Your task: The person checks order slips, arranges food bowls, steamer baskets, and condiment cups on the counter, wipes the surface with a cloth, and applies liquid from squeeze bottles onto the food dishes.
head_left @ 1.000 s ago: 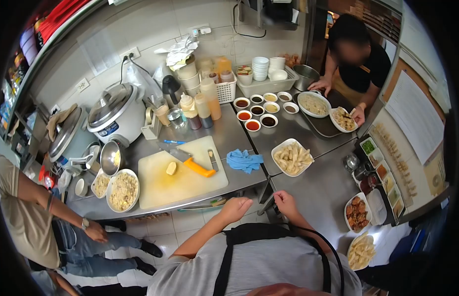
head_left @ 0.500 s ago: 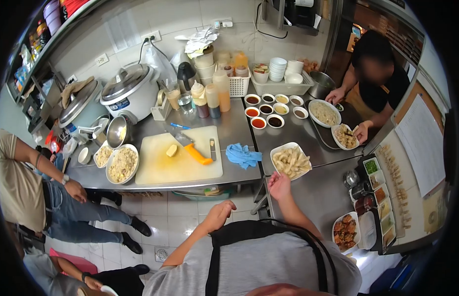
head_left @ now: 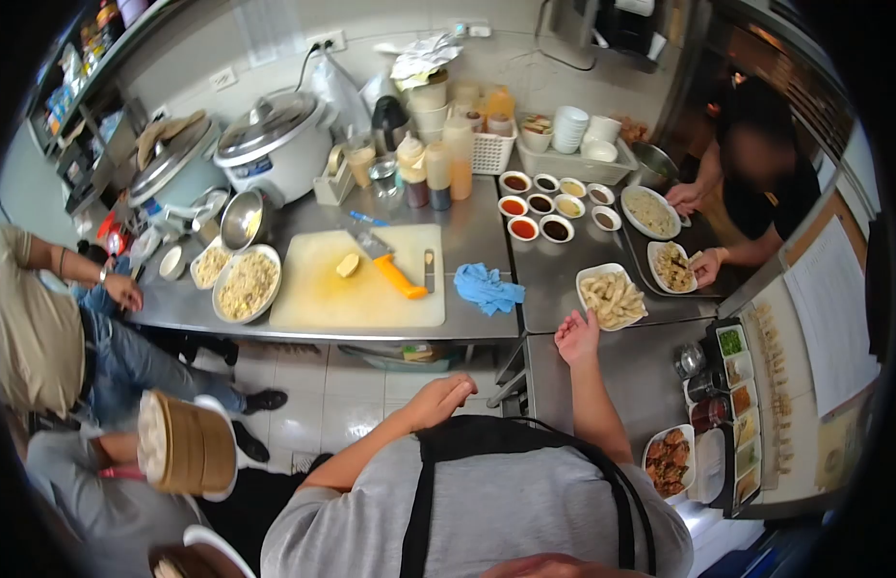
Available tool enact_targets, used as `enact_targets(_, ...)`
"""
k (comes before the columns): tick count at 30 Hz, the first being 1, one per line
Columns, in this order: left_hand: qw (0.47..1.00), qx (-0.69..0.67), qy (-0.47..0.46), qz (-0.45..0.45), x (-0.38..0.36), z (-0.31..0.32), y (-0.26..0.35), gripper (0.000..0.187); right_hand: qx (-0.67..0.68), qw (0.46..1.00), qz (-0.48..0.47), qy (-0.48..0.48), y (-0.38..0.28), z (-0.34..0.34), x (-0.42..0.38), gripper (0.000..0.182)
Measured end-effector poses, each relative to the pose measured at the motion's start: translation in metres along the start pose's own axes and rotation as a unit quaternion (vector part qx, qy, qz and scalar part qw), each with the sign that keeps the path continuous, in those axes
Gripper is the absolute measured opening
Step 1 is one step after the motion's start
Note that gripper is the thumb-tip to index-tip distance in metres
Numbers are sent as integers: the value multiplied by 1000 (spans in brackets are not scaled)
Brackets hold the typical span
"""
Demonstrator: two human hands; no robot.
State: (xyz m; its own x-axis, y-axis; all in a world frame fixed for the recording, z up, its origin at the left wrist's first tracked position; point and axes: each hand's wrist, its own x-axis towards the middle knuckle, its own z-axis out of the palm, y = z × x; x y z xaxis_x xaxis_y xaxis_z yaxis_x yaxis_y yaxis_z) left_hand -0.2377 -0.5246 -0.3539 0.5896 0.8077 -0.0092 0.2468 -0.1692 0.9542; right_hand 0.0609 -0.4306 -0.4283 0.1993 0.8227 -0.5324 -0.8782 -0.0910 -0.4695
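Note:
A white bowl of pale cut sticks stands near the front edge of the steel counter. Just below its near rim is my right hand, palm turned up, fingers apart and a little bent, one fingertip close to the rim. Nothing shows in that palm. My left hand hangs in front of the counter, its fingers folded together with nothing visible in them. Beyond it lies a yellowed cutting board with an orange-handled knife and a small yellow piece. A blue cloth lies between board and bowl.
Small sauce dishes stand behind the bowl. At right, a co-worker's hands touch dishes by a tray; a bowl of glazed pieces is nearer. Rice bowls are left. People stand at left, beside a bamboo steamer.
The bowl of pale sticks has shifted right relative to the blue cloth, and my right hand has moved right and forward. A bamboo steamer has come into view at lower left. The camera view has shifted.

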Motion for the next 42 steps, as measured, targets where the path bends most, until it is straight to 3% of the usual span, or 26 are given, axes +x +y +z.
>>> enact_targets(6, 997, 40, -66, 12, 10, 6, -2, 33, -199, 970, -83, -114, 24, -12, 5, 24)
enact_targets(8, 996, 50, -53, 41, 11, 10, -11, 32, -224, 963, -98, -114, 28, -13, 3, 22)
enact_targets(9, 997, 39, -70, -1, 10, 7, -2, 35, -233, 959, -110, -115, 29, -12, 2, 21)
enact_targets(17, 998, 25, -58, -24, 9, 8, -7, 34, -319, 931, -141, -108, 35, -8, 0, 20)
enact_targets(21, 1000, 12, 2, -22, -2, 7, -34, 34, -299, 941, -124, -95, 35, -1, -4, 20)
enact_targets(25, 982, -103, 71, -141, -31, -3, -56, 32, -344, 929, -124, -59, 35, 8, -10, 19)
enact_targets(26, 978, -106, 88, -159, -39, -2, -67, 31, -403, 903, -141, -41, 39, 10, -5, 16)
enact_targets(28, 965, -120, 111, -205, -55, -3, -84, 31, -567, 741, -321, -161, 61, 16, 19, 14)
enact_targets(29, 952, -148, 153, -219, -60, -1, -83, 29, -583, 667, -401, -233, 75, 38, 13, 13)
enact_targets(31, 943, -167, 174, -230, -69, 1, -98, 28, -660, 529, -446, -292, 103, 89, -2, 23)
enact_targets(33, 935, -168, 180, -257, -72, -3, -84, 25, -692, 427, -476, -335, 134, 127, -9, 30)
enact_targets(35, 928, -182, 192, -262, -74, -3, -77, 22, -722, 374, -475, -336, 157, 150, -6, 35)
enact_targets(38, 906, -265, 196, -267, -79, -1, -70, 15, -754, 362, -417, -356, 176, 166, 16, 36)
enact_targets(41, 918, -276, 180, -220, -78, -4, -57, 15, -801, 381, -322, -331, 173, 181, 36, 35)
enact_targets(42, 919, -275, 179, -218, -77, -7, -54, 15, -794, 381, -340, -330, 173, 181, 53, 35)
